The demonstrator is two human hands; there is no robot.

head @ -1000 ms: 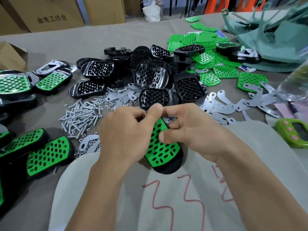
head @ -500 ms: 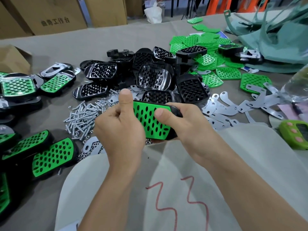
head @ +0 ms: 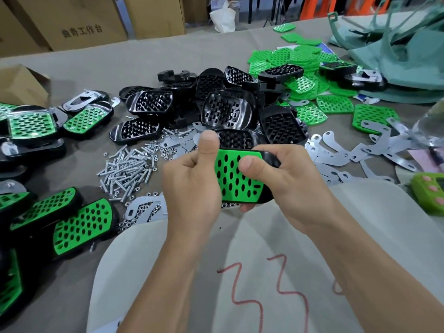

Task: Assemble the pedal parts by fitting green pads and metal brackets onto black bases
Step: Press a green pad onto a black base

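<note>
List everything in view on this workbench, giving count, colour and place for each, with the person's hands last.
held pedal: one, green pad on black base, front centre
bases: a pile, black, mid-table
pads: many loose, green, back right
brackets: many, silver, right of the hands
screws: a heap, silver, left of the hands
done pedals: several, green on black, left edge
boxes: several, brown, back left
gadget: one, green with pink buttons, right edge
cloth: one, white with red marks, under the arms
table: one, grey
left hand: grips the held pedal's left end
right hand: grips its right end
</note>
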